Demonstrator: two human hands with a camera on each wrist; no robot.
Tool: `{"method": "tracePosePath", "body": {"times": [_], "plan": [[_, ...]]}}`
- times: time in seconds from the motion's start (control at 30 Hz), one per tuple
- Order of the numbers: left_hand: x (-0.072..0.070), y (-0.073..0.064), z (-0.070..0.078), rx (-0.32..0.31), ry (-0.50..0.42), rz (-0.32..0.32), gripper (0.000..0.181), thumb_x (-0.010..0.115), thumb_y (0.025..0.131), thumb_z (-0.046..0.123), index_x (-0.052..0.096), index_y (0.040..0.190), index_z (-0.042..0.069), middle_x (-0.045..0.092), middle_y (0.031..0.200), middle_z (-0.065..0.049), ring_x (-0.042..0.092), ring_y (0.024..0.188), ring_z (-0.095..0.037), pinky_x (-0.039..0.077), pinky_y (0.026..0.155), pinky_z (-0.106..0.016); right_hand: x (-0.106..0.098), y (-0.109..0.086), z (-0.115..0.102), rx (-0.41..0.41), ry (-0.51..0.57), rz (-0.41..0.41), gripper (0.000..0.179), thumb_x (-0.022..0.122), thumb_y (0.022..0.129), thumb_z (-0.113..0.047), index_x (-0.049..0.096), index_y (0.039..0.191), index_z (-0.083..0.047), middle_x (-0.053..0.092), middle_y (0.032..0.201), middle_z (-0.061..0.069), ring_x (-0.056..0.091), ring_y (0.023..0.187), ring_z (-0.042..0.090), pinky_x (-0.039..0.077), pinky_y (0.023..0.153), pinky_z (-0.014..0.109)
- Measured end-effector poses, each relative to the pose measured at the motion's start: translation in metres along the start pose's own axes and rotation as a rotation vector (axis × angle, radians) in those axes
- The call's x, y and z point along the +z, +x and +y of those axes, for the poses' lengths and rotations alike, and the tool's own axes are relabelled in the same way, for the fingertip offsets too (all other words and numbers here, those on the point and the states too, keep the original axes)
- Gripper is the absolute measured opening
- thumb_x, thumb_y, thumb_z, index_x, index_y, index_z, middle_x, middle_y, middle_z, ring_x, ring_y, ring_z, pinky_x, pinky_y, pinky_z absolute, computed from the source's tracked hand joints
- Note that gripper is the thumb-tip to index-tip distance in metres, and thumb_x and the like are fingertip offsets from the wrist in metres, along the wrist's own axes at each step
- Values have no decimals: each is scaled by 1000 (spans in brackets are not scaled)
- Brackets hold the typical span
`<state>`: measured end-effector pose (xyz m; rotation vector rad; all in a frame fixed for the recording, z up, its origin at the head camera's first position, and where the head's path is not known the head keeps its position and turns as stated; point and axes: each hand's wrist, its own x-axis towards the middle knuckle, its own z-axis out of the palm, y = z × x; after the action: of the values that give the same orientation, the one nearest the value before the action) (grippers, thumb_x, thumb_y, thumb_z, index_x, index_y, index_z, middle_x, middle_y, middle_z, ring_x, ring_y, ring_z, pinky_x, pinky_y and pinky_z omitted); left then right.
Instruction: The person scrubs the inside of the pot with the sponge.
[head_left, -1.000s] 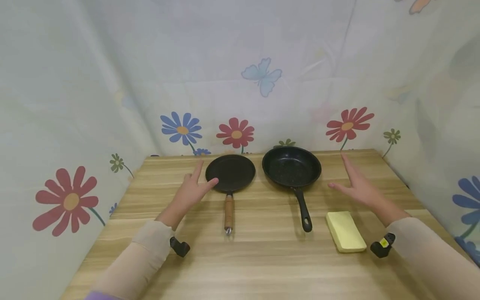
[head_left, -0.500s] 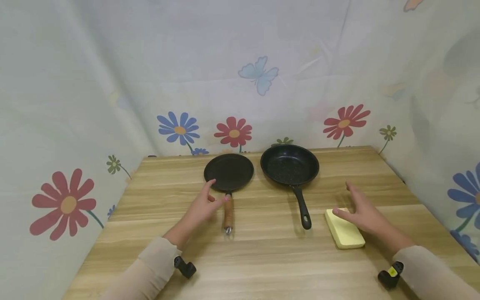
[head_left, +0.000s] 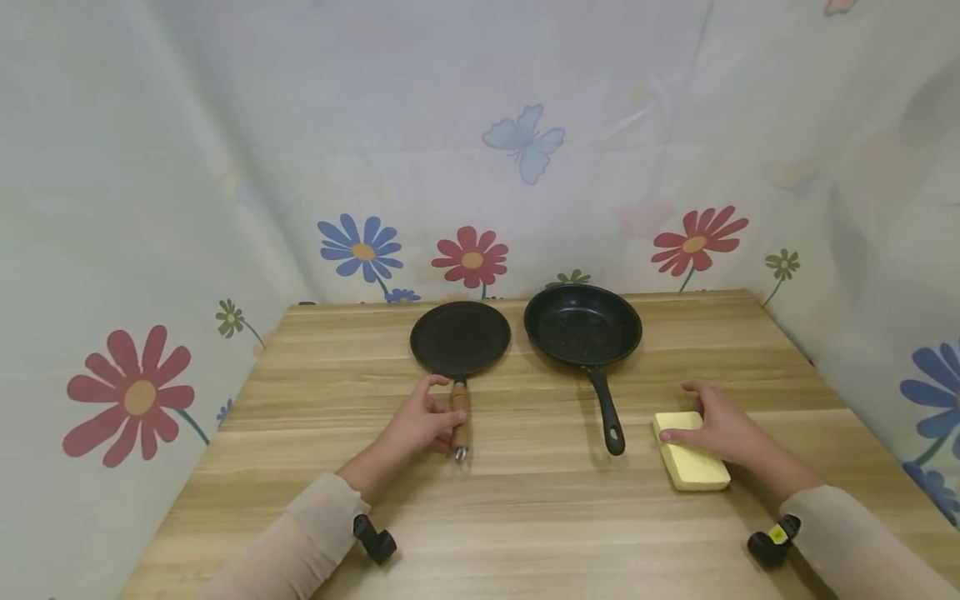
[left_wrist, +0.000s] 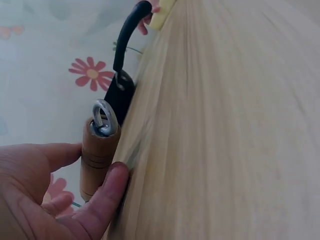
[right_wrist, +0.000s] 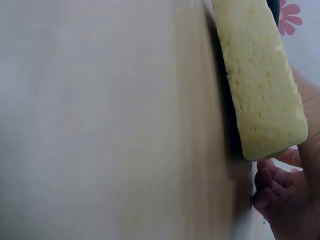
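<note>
A flat black griddle pan (head_left: 461, 337) with a wooden handle (left_wrist: 94, 157) lies at the back of the table. My left hand (head_left: 416, 421) pinches that handle, the thumb on its upper side and a fingertip low on the other, near the tabletop. A pale yellow sponge (head_left: 693, 462) lies to the right. My right hand (head_left: 723, 429) grips it, thumb over its top and the other fingers at its far right side. In the right wrist view, the sponge (right_wrist: 262, 80) hides part of this hand's hold; its curled fingers (right_wrist: 275, 185) show below.
A deeper black frying pan (head_left: 582, 327) stands between the griddle pan and the sponge, its black handle (head_left: 607, 412) toward me. The wood-grain table (head_left: 525, 517) meets a flower-printed curtain (head_left: 420, 167) at its back and sides.
My left hand has come from beside the griddle pan's plate down to its handle and taken hold. The right hand has drawn back toward me onto the sponge and gripped it.
</note>
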<state>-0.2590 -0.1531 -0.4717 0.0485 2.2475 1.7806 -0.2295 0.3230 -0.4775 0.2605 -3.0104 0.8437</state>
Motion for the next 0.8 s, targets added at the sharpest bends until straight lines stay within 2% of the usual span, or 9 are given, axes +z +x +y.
{"method": "tracePosePath", "body": {"times": [0.17,0.33,0.5,0.6,0.7,0.8], "plan": [[1,3,1,-75,-97,-12,64,74,90,6,35,141,3,64,106,-22,68,61,-25,61,53,-38,-7,10,-2,17,76,-25,103,86,78,-47,33,145,12,57,112,28,57,95,34,53,77,45],[2,5,1,-117,-110,-14,61,74,90,4,37,138,3,64,102,-20,69,62,-25,62,53,-38,-12,27,2,-6,105,-8,102,87,79,-41,31,146,14,56,111,29,56,94,36,52,78,47],[4,6,-1,-99,-107,-4,61,74,90,3,37,137,2,62,98,-19,68,62,-24,61,51,-36,-13,45,14,15,128,18,101,85,82,-40,29,147,13,53,119,36,56,103,44,52,85,52],[5,7,-2,-96,-110,-1,60,74,89,3,37,137,2,62,97,-19,67,62,-23,60,50,-35,-14,54,23,43,135,34,101,83,83,-42,28,148,12,51,123,39,56,106,46,51,86,52],[6,6,-5,-85,-110,-3,60,75,89,3,38,136,2,61,97,-19,66,62,-23,61,51,-35,-13,63,30,82,166,57,101,81,85,-43,26,149,11,48,129,40,53,111,48,50,88,52],[6,4,-7,-76,-115,-11,60,75,89,4,38,136,2,61,98,-19,66,63,-23,61,52,-36,-12,70,35,103,205,88,101,80,86,-41,24,150,12,44,133,40,49,117,50,47,94,58]]}}
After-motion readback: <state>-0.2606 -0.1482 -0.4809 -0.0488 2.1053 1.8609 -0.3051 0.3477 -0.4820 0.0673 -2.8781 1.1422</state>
